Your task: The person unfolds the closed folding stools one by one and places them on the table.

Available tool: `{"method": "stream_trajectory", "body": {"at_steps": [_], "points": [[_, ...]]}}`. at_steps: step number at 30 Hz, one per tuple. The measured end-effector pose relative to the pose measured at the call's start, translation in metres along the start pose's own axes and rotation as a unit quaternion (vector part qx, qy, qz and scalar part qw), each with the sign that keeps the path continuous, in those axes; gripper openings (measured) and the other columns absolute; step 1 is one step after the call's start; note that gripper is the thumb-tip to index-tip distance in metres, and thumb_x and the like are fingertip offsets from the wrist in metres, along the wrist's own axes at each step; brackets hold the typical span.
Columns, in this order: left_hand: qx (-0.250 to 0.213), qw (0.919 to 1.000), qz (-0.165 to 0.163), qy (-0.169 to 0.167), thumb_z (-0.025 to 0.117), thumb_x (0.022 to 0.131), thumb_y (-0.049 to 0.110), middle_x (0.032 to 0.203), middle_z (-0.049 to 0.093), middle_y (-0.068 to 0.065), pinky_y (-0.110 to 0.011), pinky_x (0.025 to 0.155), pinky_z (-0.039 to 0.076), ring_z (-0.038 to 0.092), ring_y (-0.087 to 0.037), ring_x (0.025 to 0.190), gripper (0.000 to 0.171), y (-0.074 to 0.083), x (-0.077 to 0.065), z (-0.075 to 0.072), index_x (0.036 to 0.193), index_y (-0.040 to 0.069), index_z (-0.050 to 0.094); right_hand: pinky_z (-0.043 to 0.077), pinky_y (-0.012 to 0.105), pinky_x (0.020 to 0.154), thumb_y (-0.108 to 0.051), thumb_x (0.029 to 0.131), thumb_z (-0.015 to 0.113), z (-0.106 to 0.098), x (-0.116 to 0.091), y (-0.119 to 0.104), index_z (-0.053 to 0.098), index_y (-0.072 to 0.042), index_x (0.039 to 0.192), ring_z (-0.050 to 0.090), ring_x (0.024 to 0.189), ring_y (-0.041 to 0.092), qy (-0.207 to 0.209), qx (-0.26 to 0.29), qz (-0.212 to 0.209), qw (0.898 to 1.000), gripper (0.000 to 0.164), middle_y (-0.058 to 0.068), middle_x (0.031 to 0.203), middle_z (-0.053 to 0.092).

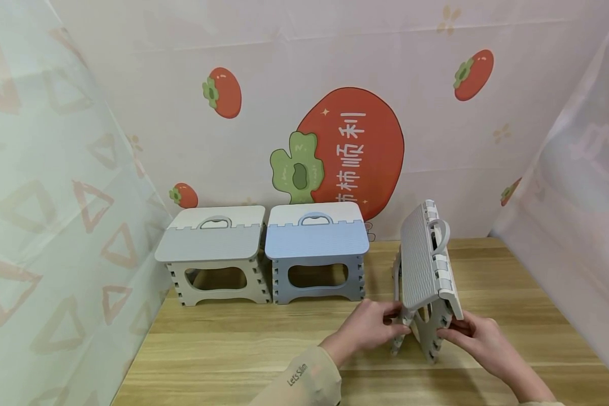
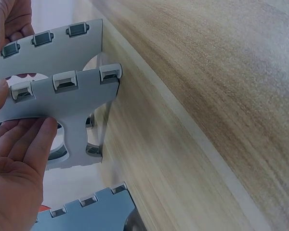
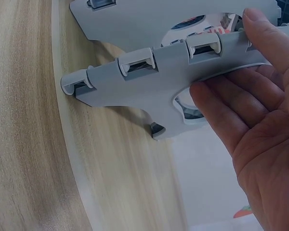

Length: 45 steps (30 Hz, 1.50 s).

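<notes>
On the right of the head view a grey folding stool (image 1: 417, 262) stands partly folded, its top bent in a ridge with the handle (image 1: 440, 235) along the fold. My left hand (image 1: 367, 325) grips the front edge of its left leg panel (image 2: 79, 98), thumb on the edge and fingers in the panel's cutout. On the other side my right hand (image 1: 486, 339) holds the right leg panel (image 3: 168, 77) likewise, thumb over its hinged edge, fingers in the cutout. The two panels stand close together with a narrow gap between them.
To the left stand two unfolded stools side by side, a grey-and-white one (image 1: 210, 239) and a blue-and-white one (image 1: 317, 234). All are on a wood-grain table (image 1: 233, 349). A printed cloth (image 1: 264, 158) hangs behind, with further cloth at both sides.
</notes>
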<state>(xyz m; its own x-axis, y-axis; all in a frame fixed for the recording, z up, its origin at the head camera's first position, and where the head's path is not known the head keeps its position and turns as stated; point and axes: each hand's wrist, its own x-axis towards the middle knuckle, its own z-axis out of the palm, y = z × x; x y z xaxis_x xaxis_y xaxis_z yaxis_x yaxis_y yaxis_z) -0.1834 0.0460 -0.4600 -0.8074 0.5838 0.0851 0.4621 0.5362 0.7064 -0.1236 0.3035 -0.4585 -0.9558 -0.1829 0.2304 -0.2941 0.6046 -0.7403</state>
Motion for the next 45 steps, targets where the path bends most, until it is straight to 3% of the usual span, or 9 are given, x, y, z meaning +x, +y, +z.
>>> {"method": "stream_trajectory", "body": {"at_steps": [29,45], "points": [[-0.010,0.9999,-0.005,-0.005,0.078,0.092,0.036,0.122,0.072,0.013,-0.013,0.092,0.051,0.064,0.004,0.111,0.040,-0.0031,-0.0017,-0.0036,0.130,0.025,0.071,0.061,0.022,0.071,-0.015,0.093,0.077,-0.0025,-0.0009,0.0016,0.068,0.000,0.120,0.073,0.090,0.005,-0.008,0.016,0.009,1.000,0.032,0.017,0.104,0.077],[-0.001,1.0000,-0.003,-0.008,0.077,0.092,0.038,0.123,0.072,0.013,-0.012,0.093,0.049,0.064,0.005,0.112,0.040,-0.0037,-0.0013,-0.0054,0.129,0.025,0.071,0.061,0.023,0.070,-0.014,0.093,0.077,-0.0046,-0.0008,0.0015,0.069,-0.001,0.121,0.069,0.089,-0.002,-0.006,0.003,0.022,1.000,0.032,0.016,0.103,0.077]]}}
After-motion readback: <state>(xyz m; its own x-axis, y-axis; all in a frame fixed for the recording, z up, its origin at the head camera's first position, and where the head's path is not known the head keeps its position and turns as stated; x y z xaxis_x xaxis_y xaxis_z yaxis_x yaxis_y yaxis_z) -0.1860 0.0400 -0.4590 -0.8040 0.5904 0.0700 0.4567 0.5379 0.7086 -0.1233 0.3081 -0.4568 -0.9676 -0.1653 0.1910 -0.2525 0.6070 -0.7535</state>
